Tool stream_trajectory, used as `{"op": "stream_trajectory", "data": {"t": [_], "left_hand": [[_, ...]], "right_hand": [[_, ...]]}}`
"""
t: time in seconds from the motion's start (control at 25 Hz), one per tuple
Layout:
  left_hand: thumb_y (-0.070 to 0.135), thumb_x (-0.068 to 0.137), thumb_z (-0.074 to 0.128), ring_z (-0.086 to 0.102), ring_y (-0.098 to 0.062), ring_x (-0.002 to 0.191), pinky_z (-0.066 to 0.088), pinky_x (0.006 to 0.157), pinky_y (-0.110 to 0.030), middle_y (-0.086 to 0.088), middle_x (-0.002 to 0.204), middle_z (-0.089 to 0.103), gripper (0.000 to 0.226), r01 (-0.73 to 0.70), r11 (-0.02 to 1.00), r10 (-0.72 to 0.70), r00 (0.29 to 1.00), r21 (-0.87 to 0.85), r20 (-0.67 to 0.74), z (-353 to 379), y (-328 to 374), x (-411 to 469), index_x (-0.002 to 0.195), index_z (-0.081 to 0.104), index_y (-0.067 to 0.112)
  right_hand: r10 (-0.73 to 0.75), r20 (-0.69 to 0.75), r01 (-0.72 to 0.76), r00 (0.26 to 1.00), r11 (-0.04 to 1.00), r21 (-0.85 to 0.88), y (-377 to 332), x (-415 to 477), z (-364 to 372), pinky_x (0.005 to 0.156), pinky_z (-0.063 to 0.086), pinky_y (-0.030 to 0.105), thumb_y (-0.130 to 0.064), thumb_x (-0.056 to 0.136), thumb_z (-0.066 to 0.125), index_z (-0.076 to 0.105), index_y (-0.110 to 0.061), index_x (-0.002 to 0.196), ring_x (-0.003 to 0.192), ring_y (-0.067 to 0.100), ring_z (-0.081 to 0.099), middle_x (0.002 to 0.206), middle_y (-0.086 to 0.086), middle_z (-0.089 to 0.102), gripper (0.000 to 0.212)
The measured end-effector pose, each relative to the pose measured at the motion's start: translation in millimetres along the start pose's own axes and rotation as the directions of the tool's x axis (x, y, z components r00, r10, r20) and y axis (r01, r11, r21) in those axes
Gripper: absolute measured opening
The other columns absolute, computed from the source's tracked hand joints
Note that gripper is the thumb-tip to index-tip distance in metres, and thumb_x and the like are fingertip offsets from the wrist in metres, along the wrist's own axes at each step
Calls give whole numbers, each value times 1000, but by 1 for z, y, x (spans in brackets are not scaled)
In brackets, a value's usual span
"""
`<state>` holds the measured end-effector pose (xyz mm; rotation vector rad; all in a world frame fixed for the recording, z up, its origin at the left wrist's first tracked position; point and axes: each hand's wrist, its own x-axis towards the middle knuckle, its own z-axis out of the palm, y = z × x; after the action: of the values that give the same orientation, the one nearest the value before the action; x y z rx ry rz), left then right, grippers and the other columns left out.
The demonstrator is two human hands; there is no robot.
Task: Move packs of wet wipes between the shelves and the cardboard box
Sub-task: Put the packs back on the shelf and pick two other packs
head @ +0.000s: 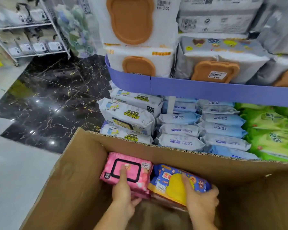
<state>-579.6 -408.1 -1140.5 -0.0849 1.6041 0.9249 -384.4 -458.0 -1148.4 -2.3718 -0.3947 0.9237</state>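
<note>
Dark marble floor (48,97) runs off to the left, and a purple-edged shelf (206,92) rises ahead with soft white and blue packs (223,128) and green packs (269,133) stacked beneath it. An open brown corrugated cardboard box (83,163) stands in front of the shelving, and both hands reach down inside it. The left hand (123,195) holds a soft pink wet-wipe pack with a black-framed flip lid (135,171) - index finger straight along the lid, thumb tucked under the pack's near edge. The right hand (199,201) grips a blue wet-wipe pack with a round yellow lid (173,183), thumb on the lid and fingers curled round its outer end. Each pack lies just beyond its hand's palm with its long axis running across the fingers, and the inner ends of the two appear to touch between the hands. Whether they are being set down or lifted I cannot tell. If they go to the shelves, the route runs up and forward from both hands over the box's far wall - the stocked rows sit directly past it, nearer the right hand.
</note>
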Motion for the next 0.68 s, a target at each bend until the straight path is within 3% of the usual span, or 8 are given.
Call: {"op": "stream_trajectory", "data": {"t": [0.04,0.12,0.24,0.32,0.44,0.56,0.68], "left_hand": [[65,88,61,64,-37,97,54,68,-44,-12,122,63,61,24,1000,-24,1000,-17,13,1,2,-3,125,54,17],[58,94,57,61,-33,89,53,67,-46,-10,127,56,55,33,998,-30,998,-53,55,3,6,-8,129,52,16],[58,93,57,58,-38,114,54,88,-55,-14,149,47,71,30,999,-29,998,-22,55,5,7,-11,145,45,12],[62,89,60,54,-41,120,49,97,-58,-16,151,45,79,44,999,-45,996,5,82,3,11,-11,149,42,12],[71,83,60,52,-46,127,39,107,-60,-24,151,45,95,114,973,-134,987,201,86,0,20,-14,154,36,12],[60,96,52,46,-47,134,28,115,-63,-27,151,43,78,108,935,-131,990,337,47,1,31,-28,152,36,8],[55,103,42,43,-43,137,32,111,-53,-23,153,42,67,39,862,-92,992,505,80,3,30,-57,152,36,11]], "right_hand": [[87,42,-90,995,993,76,-6,-1,3,106,40,47,-55,62,90,40,-7,141,128,42,51,140,24,52,105],[98,86,-106,991,990,88,-23,7,8,103,43,47,-56,61,89,40,-2,134,124,42,56,135,24,57,103],[49,90,-54,995,997,51,-28,10,10,99,48,46,-65,60,85,40,-5,123,117,40,60,128,20,60,98],[42,138,-49,990,998,48,-26,15,9,101,46,44,-65,61,85,40,-6,125,120,38,59,131,19,59,98],[58,255,-69,965,997,34,-28,27,-7,105,46,43,-63,65,84,42,-5,133,123,34,58,136,16,58,99],[9,256,-24,967,998,59,-28,34,-27,100,50,43,-66,66,78,50,-12,128,113,31,63,125,9,65,87],[-34,272,22,962,999,45,-27,19,-44,93,53,41,-66,74,69,61,-20,117,101,25,67,111,3,71,63]]}}
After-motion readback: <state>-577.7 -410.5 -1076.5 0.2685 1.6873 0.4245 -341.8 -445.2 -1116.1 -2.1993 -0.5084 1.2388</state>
